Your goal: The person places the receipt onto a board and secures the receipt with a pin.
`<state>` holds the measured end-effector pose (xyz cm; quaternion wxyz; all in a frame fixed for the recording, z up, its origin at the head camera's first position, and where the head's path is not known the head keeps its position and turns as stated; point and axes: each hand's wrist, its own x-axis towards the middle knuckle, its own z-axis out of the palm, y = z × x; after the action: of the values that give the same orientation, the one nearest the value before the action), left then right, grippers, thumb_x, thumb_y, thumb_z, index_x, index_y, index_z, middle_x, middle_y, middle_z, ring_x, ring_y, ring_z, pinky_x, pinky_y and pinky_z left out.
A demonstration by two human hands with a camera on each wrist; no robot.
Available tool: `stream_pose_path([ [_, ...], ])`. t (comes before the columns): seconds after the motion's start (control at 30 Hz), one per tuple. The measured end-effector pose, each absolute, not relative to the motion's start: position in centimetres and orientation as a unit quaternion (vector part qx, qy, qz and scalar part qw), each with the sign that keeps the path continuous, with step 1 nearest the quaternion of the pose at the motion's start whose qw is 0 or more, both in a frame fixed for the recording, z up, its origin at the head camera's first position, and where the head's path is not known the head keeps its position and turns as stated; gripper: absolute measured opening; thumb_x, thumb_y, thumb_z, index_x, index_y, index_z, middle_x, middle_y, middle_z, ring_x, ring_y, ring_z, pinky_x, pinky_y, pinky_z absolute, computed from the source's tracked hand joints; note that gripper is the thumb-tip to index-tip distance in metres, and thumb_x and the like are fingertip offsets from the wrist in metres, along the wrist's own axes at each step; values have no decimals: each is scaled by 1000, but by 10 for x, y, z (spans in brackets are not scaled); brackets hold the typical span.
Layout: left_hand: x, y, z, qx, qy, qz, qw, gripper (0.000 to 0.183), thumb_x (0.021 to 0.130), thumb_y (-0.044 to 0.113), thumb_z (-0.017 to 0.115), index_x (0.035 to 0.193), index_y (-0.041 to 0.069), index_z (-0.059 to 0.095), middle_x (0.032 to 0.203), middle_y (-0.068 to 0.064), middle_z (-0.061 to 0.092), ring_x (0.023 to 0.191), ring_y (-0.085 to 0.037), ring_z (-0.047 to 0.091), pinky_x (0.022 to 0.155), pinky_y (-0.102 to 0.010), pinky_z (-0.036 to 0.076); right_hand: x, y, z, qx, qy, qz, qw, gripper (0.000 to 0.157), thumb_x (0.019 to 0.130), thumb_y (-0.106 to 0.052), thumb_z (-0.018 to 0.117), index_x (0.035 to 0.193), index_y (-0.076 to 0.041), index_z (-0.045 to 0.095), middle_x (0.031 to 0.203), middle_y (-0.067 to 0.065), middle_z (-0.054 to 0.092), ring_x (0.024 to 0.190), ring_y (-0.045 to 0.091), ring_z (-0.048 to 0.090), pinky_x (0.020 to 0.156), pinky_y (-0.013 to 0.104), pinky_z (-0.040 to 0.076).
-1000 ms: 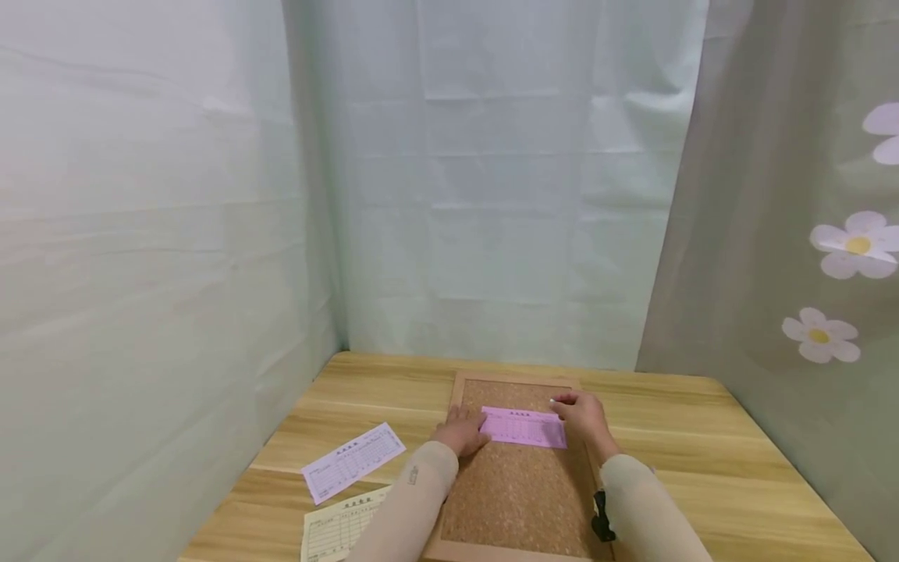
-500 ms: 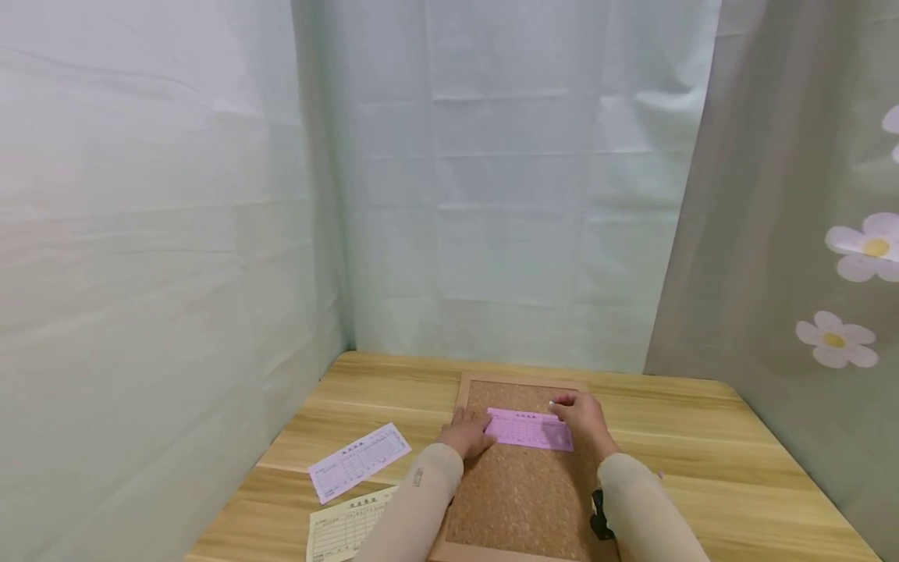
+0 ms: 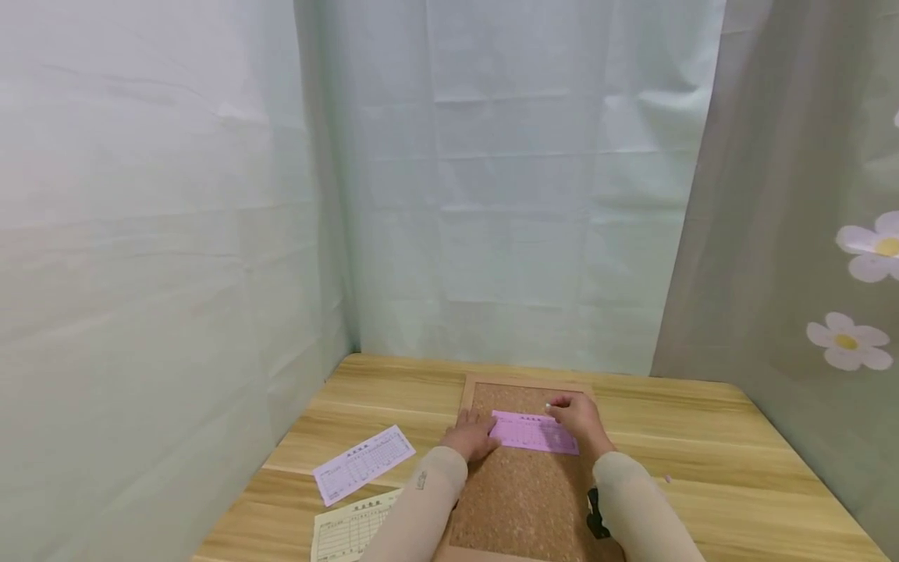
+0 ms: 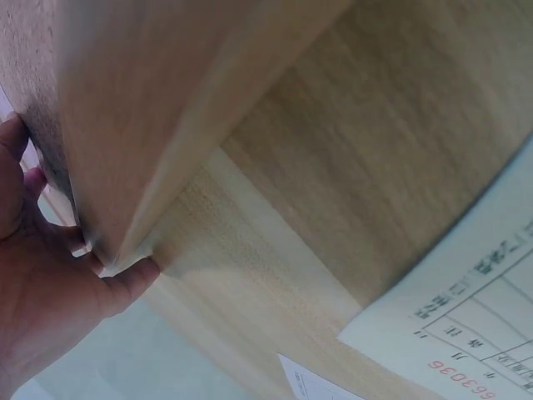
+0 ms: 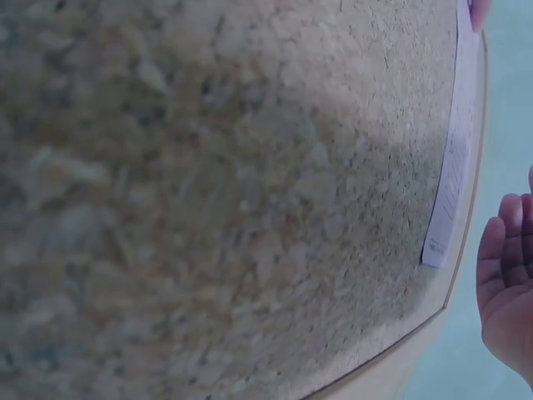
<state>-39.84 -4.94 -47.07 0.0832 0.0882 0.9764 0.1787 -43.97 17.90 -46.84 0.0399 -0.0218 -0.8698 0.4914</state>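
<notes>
A pink printed slip lies across the upper part of a wood-framed cork board. My left hand rests with fingers spread over the board's left frame, its thumb at the slip's left end. In the left wrist view the fingers of the left hand reach over the frame's edge. Above the slip's top edge, toward its right side, my right hand pinches a small white pushpin, tiny in the head view. Only the curled fingers of the right hand show in the right wrist view; the pushpin is hidden there.
Left of the board, a pale lilac slip and a yellow slip lie on the wooden table, the yellow one partly behind the left sleeve. A tiny pink thing lies to the right. Pale curtains enclose the table.
My right hand, pinching the pushpin, has shifted slightly left relative to the slip. The left hand keeps its place on the board. The whole head view has drifted a little.
</notes>
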Motion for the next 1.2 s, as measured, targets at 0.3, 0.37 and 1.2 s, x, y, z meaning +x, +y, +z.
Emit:
stream_pose_path([
  [0.3, -394, -49, -468, 86, 975, 188, 83, 54, 101, 35, 57, 150, 17, 45, 160, -17, 26, 149, -36, 15, 114, -58, 21, -442, 172, -471, -14, -874, 485, 36, 5, 90, -5, 70, 94, -2, 72, 87, 7, 67, 80, 21, 58, 69, 32, 47],
  [0.37, -394, -49, -468, 89, 976, 181, 80, 54, 101, 35, 56, 150, 17, 46, 160, -17, 27, 149, -37, 16, 114, -59, 23, -443, 171, -472, -11, -875, 483, 36, 6, 90, -4, 70, 94, -1, 72, 87, 7, 67, 81, 21, 57, 70, 33, 47],
  [1.2, -393, -48, -466, 89, 978, 174, 75, 54, 101, 36, 56, 150, 18, 46, 160, -17, 27, 149, -36, 17, 113, -59, 24, -449, 161, -478, 39, -903, 425, 42, 7, 86, -5, 72, 93, -2, 74, 87, 5, 68, 78, 19, 57, 69, 34, 48],
])
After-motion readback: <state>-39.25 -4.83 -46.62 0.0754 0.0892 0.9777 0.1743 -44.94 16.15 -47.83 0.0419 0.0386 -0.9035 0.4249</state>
